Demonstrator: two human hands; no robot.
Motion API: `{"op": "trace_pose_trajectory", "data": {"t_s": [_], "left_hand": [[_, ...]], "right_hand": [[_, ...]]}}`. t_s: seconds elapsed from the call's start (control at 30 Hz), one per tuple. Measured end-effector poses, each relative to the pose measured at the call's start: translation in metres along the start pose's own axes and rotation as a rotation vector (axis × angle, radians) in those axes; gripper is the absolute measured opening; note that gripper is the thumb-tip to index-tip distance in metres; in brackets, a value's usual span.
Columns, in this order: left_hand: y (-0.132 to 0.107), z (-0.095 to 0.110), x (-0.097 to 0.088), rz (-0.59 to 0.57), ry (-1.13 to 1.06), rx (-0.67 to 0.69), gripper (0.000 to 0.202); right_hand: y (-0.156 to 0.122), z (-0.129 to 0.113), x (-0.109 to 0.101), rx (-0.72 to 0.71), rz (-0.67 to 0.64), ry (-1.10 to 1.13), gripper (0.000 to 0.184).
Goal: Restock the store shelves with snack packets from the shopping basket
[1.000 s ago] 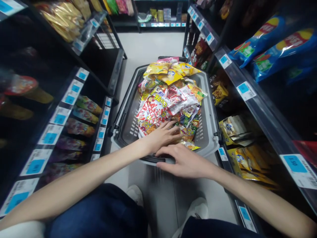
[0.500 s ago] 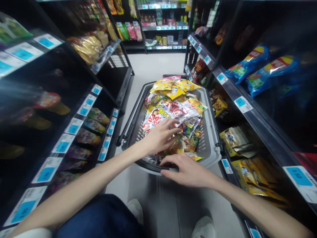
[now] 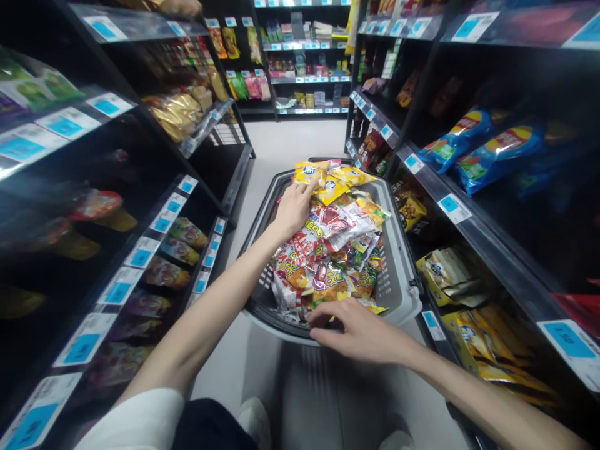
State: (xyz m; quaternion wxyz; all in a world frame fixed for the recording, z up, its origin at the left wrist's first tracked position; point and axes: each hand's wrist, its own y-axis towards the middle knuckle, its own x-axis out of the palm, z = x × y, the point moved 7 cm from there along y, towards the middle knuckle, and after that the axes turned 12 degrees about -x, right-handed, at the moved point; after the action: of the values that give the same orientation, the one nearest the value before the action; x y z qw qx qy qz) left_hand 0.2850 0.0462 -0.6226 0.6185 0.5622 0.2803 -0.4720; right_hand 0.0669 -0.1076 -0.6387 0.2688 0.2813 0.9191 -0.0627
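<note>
A grey shopping basket (image 3: 402, 284) stands on the floor in the aisle ahead of me, heaped with snack packets (image 3: 328, 250). My left hand (image 3: 293, 206) reaches to the far end of the heap, its fingers closing on a yellow packet (image 3: 313, 175). My right hand (image 3: 356, 328) rests on the basket's near rim, fingers curled over the edge among the nearest packets. Whether it grips anything there is hidden.
Dark shelves line both sides of the narrow aisle. Snack packs (image 3: 180, 247) and blue price tags (image 3: 117, 290) fill the left shelves. Blue chip bags (image 3: 497, 150) and yellow packs (image 3: 473, 328) sit on the right. Another shelf unit (image 3: 304, 62) closes the aisle's far end.
My left hand moved from the near middle of the heap to the yellow packet at the far end. The right hand stayed on the near rim. The view tilted upward.
</note>
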Motion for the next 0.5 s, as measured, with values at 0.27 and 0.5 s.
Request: {"op": "trace_pose_trajectory", "data": {"t_s": [0.27,0.5], "left_hand": [[-0.006,0.002,-0.010,0.012,0.141,-0.033,0.036],[-0.008,0.003,-0.022,0.089,0.060,-0.038,0.026]], "right_hand": [[0.002,0.001,0.001,-0.017,0.000,0.058,0.017],[0.002,0.009,0.001,-0.002,0.035,0.147,0.018]]}}
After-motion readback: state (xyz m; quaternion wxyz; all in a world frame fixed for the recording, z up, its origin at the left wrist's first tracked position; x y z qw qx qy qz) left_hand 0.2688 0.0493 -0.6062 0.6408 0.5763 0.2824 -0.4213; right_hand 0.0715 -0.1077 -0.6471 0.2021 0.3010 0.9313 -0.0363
